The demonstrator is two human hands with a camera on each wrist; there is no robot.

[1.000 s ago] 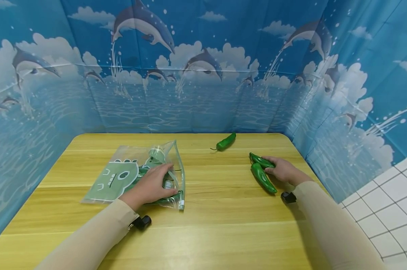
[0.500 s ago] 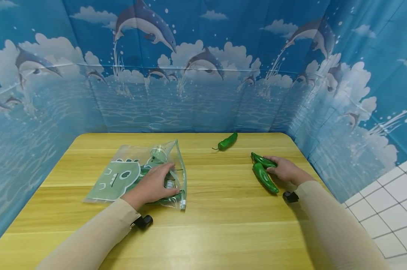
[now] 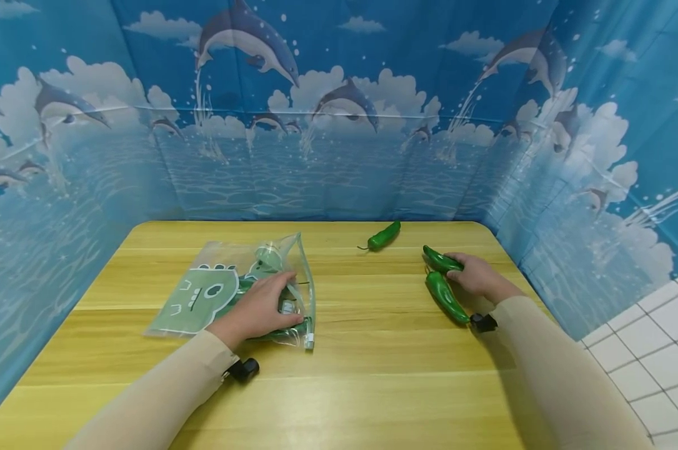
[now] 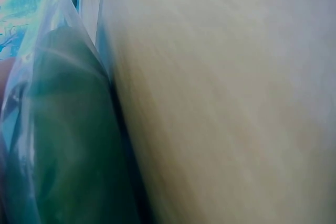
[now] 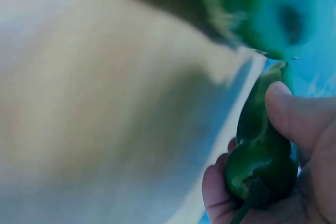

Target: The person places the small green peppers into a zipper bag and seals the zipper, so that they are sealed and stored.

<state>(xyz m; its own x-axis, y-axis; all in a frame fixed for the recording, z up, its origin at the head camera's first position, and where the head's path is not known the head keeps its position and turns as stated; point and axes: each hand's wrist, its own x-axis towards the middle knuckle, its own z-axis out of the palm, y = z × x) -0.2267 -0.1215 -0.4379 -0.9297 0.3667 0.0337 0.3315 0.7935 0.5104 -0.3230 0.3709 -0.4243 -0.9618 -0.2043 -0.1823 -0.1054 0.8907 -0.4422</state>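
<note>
My left hand [image 3: 260, 306] lies over the open-mouth end of a clear zip bag [image 3: 189, 312] printed with a green cartoon, its thumb and fingers spread around the bag. In the left wrist view, a dark green pepper-like shape [image 4: 73, 129] shows through the plastic. My right hand [image 3: 479, 278] grips a green pepper [image 3: 441, 259] between thumb and curled fingers; the right wrist view shows this pepper [image 5: 260, 156] with its stem toward the camera. A second green pepper [image 3: 447, 299] lies just in front of it on the table.
Farther back on the wooden table [image 3: 350, 387] rests another green pepper [image 3: 383, 237]. A blue dolphin curtain [image 3: 327, 169] hangs along the rear and sides. White grid-patterned cloth [image 3: 653, 337] shows at right.
The gripped pepper has risen slightly and come apart from the one beside it. My left hand keeps its place on the bag. The whole head view has shifted a little.
</note>
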